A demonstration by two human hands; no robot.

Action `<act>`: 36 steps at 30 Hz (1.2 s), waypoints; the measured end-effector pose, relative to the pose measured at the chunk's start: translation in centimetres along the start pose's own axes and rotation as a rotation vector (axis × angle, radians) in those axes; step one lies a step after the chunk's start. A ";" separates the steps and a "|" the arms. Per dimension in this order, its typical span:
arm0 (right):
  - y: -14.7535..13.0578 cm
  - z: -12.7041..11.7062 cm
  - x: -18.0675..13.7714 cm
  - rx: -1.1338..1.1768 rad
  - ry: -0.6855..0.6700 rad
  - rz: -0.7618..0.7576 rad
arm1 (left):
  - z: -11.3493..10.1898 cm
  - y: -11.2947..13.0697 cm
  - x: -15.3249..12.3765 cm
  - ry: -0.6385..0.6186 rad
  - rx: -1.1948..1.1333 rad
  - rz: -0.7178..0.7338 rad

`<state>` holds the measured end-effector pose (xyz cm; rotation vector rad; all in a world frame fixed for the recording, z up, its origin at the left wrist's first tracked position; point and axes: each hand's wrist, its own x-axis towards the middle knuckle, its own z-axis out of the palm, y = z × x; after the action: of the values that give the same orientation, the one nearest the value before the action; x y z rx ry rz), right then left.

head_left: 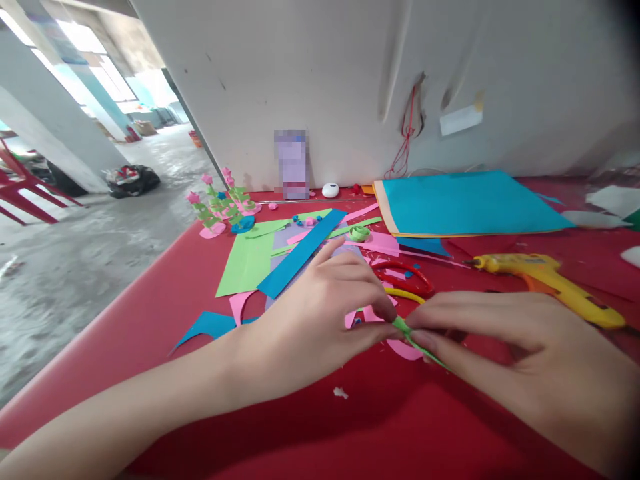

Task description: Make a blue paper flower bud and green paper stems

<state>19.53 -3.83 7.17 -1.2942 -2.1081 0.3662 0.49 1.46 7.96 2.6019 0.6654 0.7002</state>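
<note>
A narrow green paper strip (401, 326) is pinched between both of my hands, just above the red tabletop (280, 427). My left hand (345, 300) grips one end with thumb and forefinger, its other fingers loosely raised. Close against it, my right hand (500, 340) has thumb and fingers shut on the same strip, and a tail of it runs down beneath the palm. The fold at the fingertips is partly hidden. Behind the hands lie red-handled scissors (417, 270) and pink paper scraps (405, 350).
A yellow glue gun (555, 273) lies at right. Blue sheets (460, 203) are stacked behind. A blue strip (305, 250), green paper (247, 257) and a green paper coil (359, 233) lie mid-table. Small paper flowers (223, 200) stand at the back left edge, near a propped phone (293, 163).
</note>
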 end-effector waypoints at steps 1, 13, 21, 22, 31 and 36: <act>0.1 -0.1 0.1 0.011 -0.013 -0.011 | -0.1 0.1 0.0 0.006 -0.029 -0.004; -0.3 0.2 -0.1 0.266 0.221 0.064 | 0.2 0.4 0.0 0.244 -0.361 0.137; -1.0 0.6 -0.4 0.244 0.292 0.109 | 1.1 0.4 -0.3 0.302 -0.521 0.038; -1.0 0.6 -0.4 0.197 0.310 0.084 | 1.2 0.4 -0.3 0.305 -0.531 0.031; -0.9 0.0 -1.2 -0.091 0.227 0.028 | 1.5 1.0 -0.2 0.294 -0.563 0.005; -1.0 0.1 -1.6 -0.143 0.265 -0.017 | 1.4 1.2 -0.3 0.311 -0.530 0.020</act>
<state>19.24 -5.69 7.07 -1.3247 -1.9467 0.0322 1.44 0.00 7.26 2.0356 0.4570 1.1276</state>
